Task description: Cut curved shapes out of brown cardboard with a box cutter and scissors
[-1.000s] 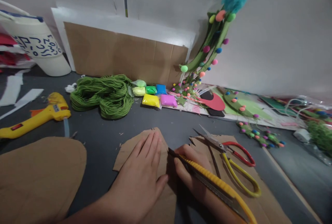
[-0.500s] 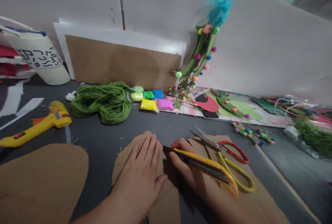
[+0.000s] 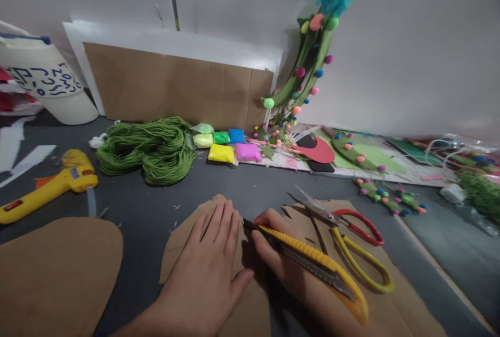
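Observation:
My left hand (image 3: pixel 209 261) lies flat on a piece of brown cardboard (image 3: pixel 177 251), fingers stretched out and thumb apart. In my right hand (image 3: pixel 275 251) is a yellow box cutter (image 3: pixel 312 253), gripped near its front end. The blade tip meets the cardboard's right edge, close to my left fingertips. To the right, scissors (image 3: pixel 339 217) with one red and one yellow handle rest on a second cardboard piece (image 3: pixel 390 300). A rounded cardboard shape (image 3: pixel 58 269) lies at the left.
A yellow glue gun (image 3: pixel 54 186), green yarn (image 3: pixel 148 149) and small coloured packets (image 3: pixel 221 153) sit behind my hands. A white bucket (image 3: pixel 50 82) stands back left. Pom-pom-decorated green pieces (image 3: pixel 375 191) lie right, beneath a tall green decoration (image 3: pixel 324 55) at the wall.
The view has shifted slightly, moving most background things left or outward. The box cutter's back end tilts a little lower; both hands stay almost in place on the cardboard.

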A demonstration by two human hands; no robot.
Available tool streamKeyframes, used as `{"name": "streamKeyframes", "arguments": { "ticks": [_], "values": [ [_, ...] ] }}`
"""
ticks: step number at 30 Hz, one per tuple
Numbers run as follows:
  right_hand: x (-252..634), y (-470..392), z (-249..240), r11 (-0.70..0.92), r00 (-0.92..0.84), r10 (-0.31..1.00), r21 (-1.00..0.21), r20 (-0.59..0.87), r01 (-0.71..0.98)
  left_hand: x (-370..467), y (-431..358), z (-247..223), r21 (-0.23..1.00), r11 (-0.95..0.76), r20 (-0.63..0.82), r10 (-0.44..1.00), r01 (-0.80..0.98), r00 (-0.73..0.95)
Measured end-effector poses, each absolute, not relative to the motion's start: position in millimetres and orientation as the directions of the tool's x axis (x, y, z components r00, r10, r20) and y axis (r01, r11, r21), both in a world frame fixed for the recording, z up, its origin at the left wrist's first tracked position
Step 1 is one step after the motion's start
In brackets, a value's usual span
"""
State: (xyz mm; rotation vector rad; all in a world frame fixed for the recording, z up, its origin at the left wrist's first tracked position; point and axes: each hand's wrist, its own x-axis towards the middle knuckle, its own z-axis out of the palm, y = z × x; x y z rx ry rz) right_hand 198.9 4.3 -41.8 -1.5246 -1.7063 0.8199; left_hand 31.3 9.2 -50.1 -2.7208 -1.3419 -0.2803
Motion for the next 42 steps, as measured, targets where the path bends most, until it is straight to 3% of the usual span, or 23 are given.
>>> {"name": "streamKeyframes", "arguments": {
  "ticks": [7,17,27,36,42],
  "values": [
    [195.8,1.3,-39.0,0.167,-0.107,0.986,-0.825,0.129,0.540,33.0,11.1,-44.0,-0.027,-0.611,0.100,0.785,0.791,0.611],
    [201.4,0.1,-35.4,0.250,-0.199,0.968,-0.703,0.155,0.666,32.5,9.0,-45.3,-0.047,-0.610,0.051,0.789,0.791,0.612],
    [206.0,-6.1,-38.0,0.172,-0.148,0.984,-0.774,0.102,0.609,32.5,9.0,-47.5,-0.052,-0.602,0.099,0.791,0.797,0.604],
    [199.8,3.2,-27.8,0.088,-0.117,0.993,-0.800,0.022,0.594,30.8,8.8,-51.1,-0.084,-0.636,0.283,0.723,0.767,0.630],
    [199.0,-3.3,-36.1,0.070,-0.078,0.996,-0.853,0.034,0.518,33.1,7.6,-54.0,-0.102,-0.635,0.279,0.720,0.765,0.635]
  ]
}}
